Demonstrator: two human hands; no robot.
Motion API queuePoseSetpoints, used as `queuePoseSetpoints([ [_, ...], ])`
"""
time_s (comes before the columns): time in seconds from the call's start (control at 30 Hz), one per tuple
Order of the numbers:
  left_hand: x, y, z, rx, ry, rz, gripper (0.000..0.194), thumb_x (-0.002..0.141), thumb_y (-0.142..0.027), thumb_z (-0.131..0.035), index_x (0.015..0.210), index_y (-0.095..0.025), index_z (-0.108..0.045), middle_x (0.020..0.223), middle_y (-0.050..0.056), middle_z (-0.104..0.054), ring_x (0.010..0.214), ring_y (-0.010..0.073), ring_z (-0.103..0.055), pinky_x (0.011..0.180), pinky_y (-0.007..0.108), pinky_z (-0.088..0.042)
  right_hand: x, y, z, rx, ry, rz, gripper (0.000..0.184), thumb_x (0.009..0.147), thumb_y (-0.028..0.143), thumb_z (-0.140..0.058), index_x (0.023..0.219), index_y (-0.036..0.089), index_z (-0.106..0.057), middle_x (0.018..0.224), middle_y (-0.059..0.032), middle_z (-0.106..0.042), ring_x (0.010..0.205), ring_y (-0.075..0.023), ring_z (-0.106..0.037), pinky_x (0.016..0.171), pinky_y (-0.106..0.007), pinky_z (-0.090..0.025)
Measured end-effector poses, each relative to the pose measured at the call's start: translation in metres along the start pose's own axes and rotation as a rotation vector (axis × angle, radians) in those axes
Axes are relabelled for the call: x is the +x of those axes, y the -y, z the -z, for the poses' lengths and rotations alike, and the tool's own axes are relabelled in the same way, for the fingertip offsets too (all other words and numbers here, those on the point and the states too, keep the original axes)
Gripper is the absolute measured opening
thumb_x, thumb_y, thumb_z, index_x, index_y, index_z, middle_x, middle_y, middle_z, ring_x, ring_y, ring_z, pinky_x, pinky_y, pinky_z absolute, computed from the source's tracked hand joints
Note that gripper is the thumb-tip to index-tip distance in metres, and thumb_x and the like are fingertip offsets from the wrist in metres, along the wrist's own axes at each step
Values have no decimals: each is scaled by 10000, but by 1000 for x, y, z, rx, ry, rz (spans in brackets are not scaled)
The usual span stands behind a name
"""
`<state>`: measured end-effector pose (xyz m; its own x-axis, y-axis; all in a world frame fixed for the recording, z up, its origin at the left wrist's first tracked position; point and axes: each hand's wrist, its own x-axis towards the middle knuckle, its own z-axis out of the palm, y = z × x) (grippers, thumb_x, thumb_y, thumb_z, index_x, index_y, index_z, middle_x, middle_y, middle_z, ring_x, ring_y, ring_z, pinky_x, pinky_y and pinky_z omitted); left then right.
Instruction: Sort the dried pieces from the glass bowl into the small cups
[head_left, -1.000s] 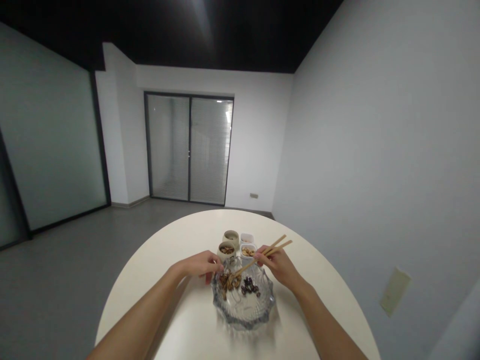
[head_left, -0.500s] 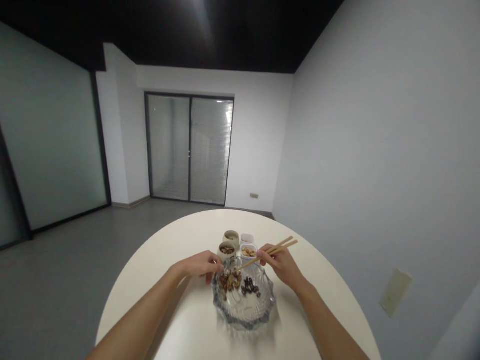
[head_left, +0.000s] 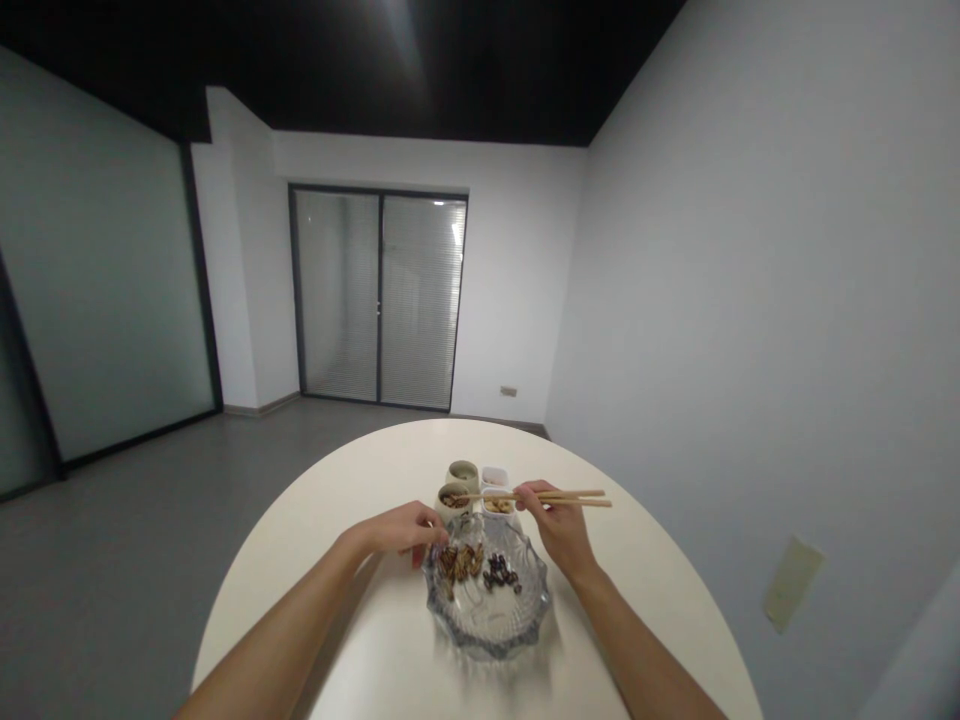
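A pair of wooden chopsticks (head_left: 570, 496) is held in my right hand (head_left: 553, 515), nearly level. Their tips reach left to a beige cup (head_left: 442, 513) with brown pieces inside; whether anything is pinched between them is too small to tell. Below lies a scalloped clear glass bowl (head_left: 491, 645), with striped brown pieces (head_left: 460, 564) on its left and small dark, shiny pieces (head_left: 500, 573) on its right. Closed at the bowl's upper left rim is my left hand (head_left: 409, 528), thumb and fingers gripping it. Part of a red object (head_left: 417, 556) shows beneath that hand.
Behind the bowl stand a second beige cup (head_left: 463, 470), a white dish of pale tan pieces (head_left: 498, 504) and another small white dish (head_left: 494, 477). All rest on a round cream table (head_left: 360, 655). A white wall (head_left: 712, 330) runs along the right.
My right hand has raised the chopsticks out of the glass bowl, swinging them from a slant to nearly level. Their tips moved up to the brown-filled cup. My left hand stays at the rim.
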<state>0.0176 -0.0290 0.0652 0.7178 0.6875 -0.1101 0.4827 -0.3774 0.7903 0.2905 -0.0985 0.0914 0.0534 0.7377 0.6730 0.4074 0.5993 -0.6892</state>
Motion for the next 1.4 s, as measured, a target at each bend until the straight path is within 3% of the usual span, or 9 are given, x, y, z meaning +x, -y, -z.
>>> queuePoseSetpoints([
  [0.17,0,-1,0,-4,-3,-11,356,819,-488,-555,832,-147,-656,519,-17,-574,442,117,-465,433,223,-308,-2,-3,-10,-4,45,-30,315,919,465,-590,811,202,-723,754,-45,-741,744,-220,-686,698,-302,-525],
  [0.43,-3,-6,1,-15,0,-14,352,815,-471,-564,870,-142,-676,512,-27,-565,459,123,-502,436,215,-317,-4,-6,-17,36,146,-98,322,895,501,-620,866,205,-743,818,-53,-760,777,-231,-691,714,-321,-530],
  [0.73,-4,-8,0,-2,3,-12,346,810,-485,-562,808,-153,-658,519,-27,-554,457,122,-506,429,216,-302,4,-2,4,60,36,-59,443,900,590,-560,764,191,-695,610,-41,-681,613,-200,-651,605,-295,-511],
  [1.13,-5,-12,1,2,-6,15,395,797,-516,-566,860,-144,-682,527,-23,-566,474,128,-526,444,220,-305,2,-2,7,-54,266,-81,437,940,484,-530,659,181,-671,578,-27,-659,560,-159,-611,571,-246,-457],
  [1.4,-5,-11,0,-18,-4,1,385,799,-515,-573,841,-147,-675,538,-20,-564,481,135,-537,445,225,-312,-3,-3,1,-24,326,-126,360,916,478,-574,764,181,-709,564,-14,-650,540,-167,-596,547,-246,-446],
])
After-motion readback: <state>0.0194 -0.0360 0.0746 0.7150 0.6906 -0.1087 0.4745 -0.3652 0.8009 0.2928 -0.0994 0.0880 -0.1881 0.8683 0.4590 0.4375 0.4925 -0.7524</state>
